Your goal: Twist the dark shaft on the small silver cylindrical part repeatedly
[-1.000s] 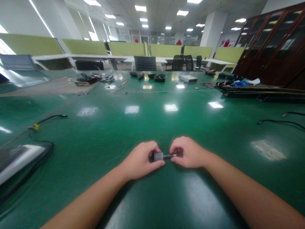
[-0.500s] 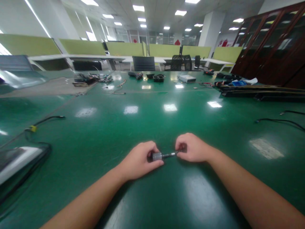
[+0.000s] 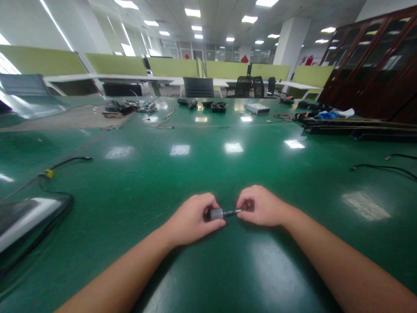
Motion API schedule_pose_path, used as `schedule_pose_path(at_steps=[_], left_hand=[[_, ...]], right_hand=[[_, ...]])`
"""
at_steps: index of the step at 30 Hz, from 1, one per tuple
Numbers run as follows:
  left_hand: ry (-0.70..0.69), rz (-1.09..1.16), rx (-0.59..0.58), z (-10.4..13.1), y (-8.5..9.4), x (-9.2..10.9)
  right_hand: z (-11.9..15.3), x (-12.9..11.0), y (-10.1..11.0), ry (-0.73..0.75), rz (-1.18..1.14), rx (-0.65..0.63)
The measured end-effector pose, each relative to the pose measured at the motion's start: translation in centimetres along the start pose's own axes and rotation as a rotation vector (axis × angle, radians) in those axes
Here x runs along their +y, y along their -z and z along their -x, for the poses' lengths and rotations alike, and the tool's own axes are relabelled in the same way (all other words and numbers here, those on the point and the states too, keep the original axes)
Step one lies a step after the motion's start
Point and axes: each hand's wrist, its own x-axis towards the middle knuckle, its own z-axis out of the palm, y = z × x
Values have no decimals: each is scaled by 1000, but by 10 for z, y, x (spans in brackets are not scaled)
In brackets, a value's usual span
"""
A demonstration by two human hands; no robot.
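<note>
A short screwdriver (image 3: 216,213) with a grey, see-through-looking handle and a thin metal shaft lies level between my hands, low over the green table. My left hand (image 3: 195,218) is closed round the handle, thumb along the near side, fingers behind it. At the shaft's far right end, a small metal bit (image 3: 238,211) shows at the fingertips of my right hand (image 3: 260,206), which is closed in a pinch on it. The right fingertips partly cover the bit's end, so its tip shape is hidden.
A device with a pale edge (image 3: 35,217) and a black cable lies at the left. More black cables (image 3: 384,167) lie at the right. Along the far side stand electronic parts (image 3: 130,106), a white box (image 3: 257,108) and long dark bars (image 3: 355,128).
My right hand has shifted slightly left and down, closer to my left hand, with its fingertips at the bit. My left hand keeps its hold on the screwdriver handle. The view has shifted slightly.
</note>
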Motion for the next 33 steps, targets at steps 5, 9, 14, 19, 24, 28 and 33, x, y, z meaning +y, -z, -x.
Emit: schedule_pose_path(at_steps=[5, 9, 14, 19, 24, 28, 33], left_hand=[[-13, 12, -1, 0, -1, -1], [-20, 1, -2, -1, -2, -2], [13, 10, -4, -1, -3, -2], [24, 28, 7, -1, -4, -2], [11, 35, 6, 0, -1, 1], [-2, 58, -7, 1, 0, 1], [4, 63, 3, 0, -2, -2]], right_hand=[[-3, -11, -13, 36, 34, 28], [-5, -15, -18, 87, 43, -10], [-6, -14, -22, 53, 52, 10], [-6, -13, -21, 56, 41, 13], [-6, -15, -21, 63, 47, 16], [-5, -15, -21, 63, 41, 23], [-5, -14, -21, 88, 38, 33]])
